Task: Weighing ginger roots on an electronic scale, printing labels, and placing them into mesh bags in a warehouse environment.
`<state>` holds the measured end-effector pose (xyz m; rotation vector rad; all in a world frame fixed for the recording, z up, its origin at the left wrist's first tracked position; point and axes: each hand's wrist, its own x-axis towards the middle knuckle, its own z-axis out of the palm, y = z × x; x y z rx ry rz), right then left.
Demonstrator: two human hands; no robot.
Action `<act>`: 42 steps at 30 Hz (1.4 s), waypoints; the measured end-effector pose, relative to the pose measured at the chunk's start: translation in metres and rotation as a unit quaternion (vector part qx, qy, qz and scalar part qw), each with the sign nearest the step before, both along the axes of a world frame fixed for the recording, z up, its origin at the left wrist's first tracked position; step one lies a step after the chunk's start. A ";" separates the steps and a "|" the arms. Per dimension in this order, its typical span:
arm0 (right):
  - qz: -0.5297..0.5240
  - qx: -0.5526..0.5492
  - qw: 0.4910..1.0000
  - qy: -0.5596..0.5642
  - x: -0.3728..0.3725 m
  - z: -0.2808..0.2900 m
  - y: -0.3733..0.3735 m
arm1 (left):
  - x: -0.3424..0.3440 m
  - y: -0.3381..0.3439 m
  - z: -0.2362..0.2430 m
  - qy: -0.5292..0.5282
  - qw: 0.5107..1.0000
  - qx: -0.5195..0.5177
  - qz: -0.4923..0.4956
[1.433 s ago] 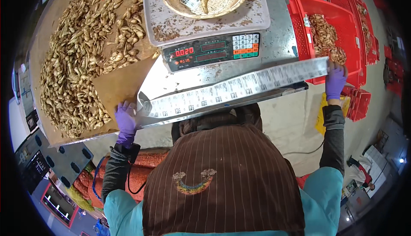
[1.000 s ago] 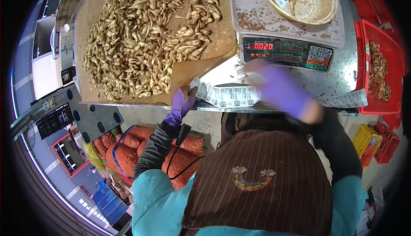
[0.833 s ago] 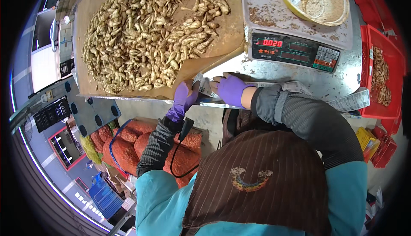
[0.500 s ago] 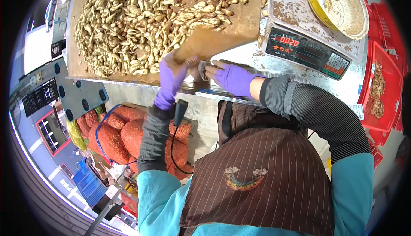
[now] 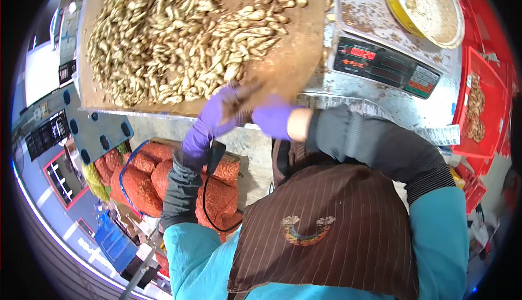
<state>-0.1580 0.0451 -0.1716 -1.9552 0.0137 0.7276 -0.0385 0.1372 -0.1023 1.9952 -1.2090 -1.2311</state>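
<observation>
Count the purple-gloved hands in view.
2: the left purple-gloved hand, by the pile of tan tapered pieces, and the right purple-gloved hand, beside it near the brown sheet.

Bare table (image 5: 421, 109) lies open between the scale (image 5: 386, 69) and the printed strip (image 5: 334, 102) by the near edge; toward the left edge, the blurred brown sheet (image 5: 285, 71) and heaped roots (image 5: 179, 39) block passage.

Through the camera I have my left hand (image 5: 216, 114) at ten o'clock from centre, right hand (image 5: 273, 118) near it at twelve, fingers blurred, right forearm (image 5: 370, 134) reaching from four toward one.
</observation>
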 end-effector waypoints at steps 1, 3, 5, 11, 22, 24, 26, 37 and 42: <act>-0.007 0.053 0.999 0.003 -0.021 0.015 -0.008 | -0.009 0.009 -0.013 0.015 0.999 -0.029 -0.036; 0.169 -0.103 0.976 -0.087 -0.059 0.069 -0.044 | -0.007 0.007 -0.010 0.027 0.994 0.022 -0.099; -0.016 0.043 0.989 -0.141 -0.114 0.069 -0.069 | -0.014 0.007 -0.032 0.081 0.991 0.099 -0.032; -0.663 -0.184 0.721 -0.078 -0.285 0.059 -0.184 | -0.029 -0.018 -0.056 -0.076 0.980 0.090 -0.161; -0.889 -0.018 0.450 0.085 -0.508 -0.020 -0.263 | -0.040 -0.060 -0.030 -0.025 0.966 0.211 -0.149; -0.917 0.053 0.391 -0.053 -0.489 -0.008 -0.271 | -0.043 -0.057 -0.027 -0.017 0.966 0.209 -0.149; -0.902 0.150 0.365 -0.176 -0.507 -0.022 -0.276 | -0.038 -0.045 -0.040 -0.008 0.975 0.170 -0.146; -0.867 0.364 0.194 -0.279 -0.581 -0.067 -0.328 | -0.025 -0.035 -0.065 0.014 0.974 0.158 -0.159; -0.914 0.184 0.207 -0.297 -0.668 -0.059 -0.350 | -0.040 -0.042 -0.057 0.071 0.971 0.219 -0.068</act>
